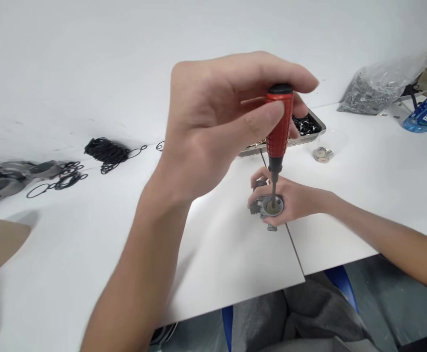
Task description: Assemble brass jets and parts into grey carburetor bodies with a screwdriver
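Note:
My left hand [213,107] is closed round the red handle of a screwdriver [280,129], thumb on the near side and fingers curled over the black-capped top. The screwdriver stands nearly upright. Its shaft runs down into the round bore of a small grey metal carburetor [264,208], where a brass-coloured plate shows; the tip's exact contact is too small to make out. My right hand [294,198] grips the carburetor against the white table [228,249], with fingers wrapped round its far side and thumb along the near side. Part of the carburetor is hidden by those fingers.
Behind my hands is a metal tray [318,122] of small dark parts. Right of it are a clear cup [323,152] with small discs, a plastic bag of grey parts [373,90] and a blue bottle [424,115]. Black rings [105,151] and a beige bin [1,244] are left.

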Motion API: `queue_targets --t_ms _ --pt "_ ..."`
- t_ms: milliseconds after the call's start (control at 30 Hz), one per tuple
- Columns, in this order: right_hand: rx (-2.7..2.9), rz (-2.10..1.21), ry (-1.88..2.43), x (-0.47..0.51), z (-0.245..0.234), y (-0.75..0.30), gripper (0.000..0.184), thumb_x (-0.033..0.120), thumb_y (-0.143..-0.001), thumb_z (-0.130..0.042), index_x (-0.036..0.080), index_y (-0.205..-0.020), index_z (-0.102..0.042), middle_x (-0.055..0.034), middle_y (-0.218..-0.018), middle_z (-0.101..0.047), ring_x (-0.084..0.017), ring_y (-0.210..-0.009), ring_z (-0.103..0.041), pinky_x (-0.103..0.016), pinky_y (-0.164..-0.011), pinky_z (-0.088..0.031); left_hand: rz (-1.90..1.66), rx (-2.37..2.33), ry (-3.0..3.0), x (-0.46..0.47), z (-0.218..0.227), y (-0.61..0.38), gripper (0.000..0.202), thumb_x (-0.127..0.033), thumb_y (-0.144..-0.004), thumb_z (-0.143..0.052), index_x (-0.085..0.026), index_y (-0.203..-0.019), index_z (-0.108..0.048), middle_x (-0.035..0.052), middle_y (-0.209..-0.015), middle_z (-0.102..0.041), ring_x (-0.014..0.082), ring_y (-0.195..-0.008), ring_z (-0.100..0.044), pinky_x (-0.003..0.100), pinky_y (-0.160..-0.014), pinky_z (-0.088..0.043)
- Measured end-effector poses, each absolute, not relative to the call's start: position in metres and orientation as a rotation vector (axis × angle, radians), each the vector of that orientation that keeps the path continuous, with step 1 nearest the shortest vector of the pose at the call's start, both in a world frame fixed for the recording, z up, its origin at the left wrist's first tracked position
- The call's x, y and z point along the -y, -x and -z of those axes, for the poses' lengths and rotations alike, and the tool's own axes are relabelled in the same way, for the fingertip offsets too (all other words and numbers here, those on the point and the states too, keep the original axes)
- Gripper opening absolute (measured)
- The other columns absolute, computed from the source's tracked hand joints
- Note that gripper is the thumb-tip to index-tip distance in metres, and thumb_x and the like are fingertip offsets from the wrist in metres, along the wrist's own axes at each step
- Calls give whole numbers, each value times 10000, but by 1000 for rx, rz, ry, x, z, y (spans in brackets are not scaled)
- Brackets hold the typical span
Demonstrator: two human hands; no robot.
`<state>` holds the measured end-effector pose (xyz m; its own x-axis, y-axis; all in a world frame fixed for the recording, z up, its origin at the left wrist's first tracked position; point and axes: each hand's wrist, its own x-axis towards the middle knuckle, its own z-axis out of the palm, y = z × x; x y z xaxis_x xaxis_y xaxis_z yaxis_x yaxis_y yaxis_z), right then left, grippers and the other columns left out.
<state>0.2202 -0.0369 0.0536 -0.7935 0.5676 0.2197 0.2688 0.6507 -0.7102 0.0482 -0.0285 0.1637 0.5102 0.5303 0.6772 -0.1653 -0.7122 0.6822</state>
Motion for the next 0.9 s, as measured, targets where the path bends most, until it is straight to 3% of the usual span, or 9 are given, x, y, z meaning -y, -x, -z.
queue_targets --t_ms 100,267,333,433,500,567,700,800,900 --pt "2423 -946 671 36 -52 -221 351 209 -704 -713 256 -1048 -659 -67 -1148 -427 -227 -1133 -481 -432 -1035 -449 -1370 -317 -2051 28 -159 -48 195 -83 -817 -665 -114 -1000 -728 26 -803 -635 133 -638 -649 272 -505 -523" --pt "2411 -1007 633 37 -50 -219 341 216 -728 -706 252 -1066 -683 -66 -1182 -442 -202 -1119 -510 -397 -1028 -463 -1370 -224 -1995 28 -154 -47 320 32 -838 -562 -57 -1123 -674 49 -815 -667 180 -776 -678 344 -669 -605" --pt "2429 -1042 616 36 -51 -220 368 235 -749 -705 262 -1116 -681 -68 -1246 -455 -201 -1168 -503 -388 -1040 -453 -1322 -241 -2028 27 -155 -48 278 -3 -860 -554 -44 -1108 -671 67 -842 -661 173 -758 -671 337 -642 -600" --pt "2463 -1065 651 31 -60 -229 573 317 -719 -768 296 -1270 -609 -62 -1367 -455 -235 -1255 -474 -421 -1068 -423 -1419 -99 -2203 23 -157 -48 223 -105 -794 -693 -99 -1016 -713 34 -762 -630 129 -587 -639 244 -449 -506" --pt "2430 -1030 736 25 -76 -239 697 366 -679 -805 312 -1329 -560 -52 -1380 -494 -267 -1266 -478 -466 -1066 -420 -1470 -83 -2241 21 -160 -46 258 -87 -764 -717 -141 -1016 -723 23 -741 -635 139 -569 -653 232 -442 -498" --pt "2353 -953 846 20 -102 -250 580 366 -730 -769 296 -1280 -602 -38 -1298 -585 -264 -1203 -536 -470 -1021 -463 -1405 -179 -2187 19 -161 -42 317 -61 -783 -686 -184 -1074 -706 21 -748 -655 181 -648 -691 279 -521 -558" --pt "2217 -744 903 18 -168 -263 244 345 -856 -643 242 -1066 -711 16 -1010 -706 -129 -950 -645 -282 -874 -538 -1292 -312 -2064 18 -162 -34 406 -72 -756 -709 -219 -1131 -660 54 -920 -684 233 -804 -701 338 -581 -603" --pt "2100 -517 885 28 -207 -256 221 399 -819 -664 238 -961 -715 97 -846 -683 -68 -827 -634 -203 -748 -508 -1342 -382 -2029 18 -160 -33 335 -193 -768 -723 -204 -1095 -650 105 -1194 -607 254 -894 -682 361 -586 -613" --pt "2073 -630 851 41 -225 -239 233 442 -738 -703 247 -866 -709 109 -900 -693 -148 -958 -642 -178 -699 -505 -1295 -375 -2031 18 -157 -34 350 -340 -828 -662 -232 -1155 -599 101 -1134 -631 293 -984 -671 410 -642 -622"
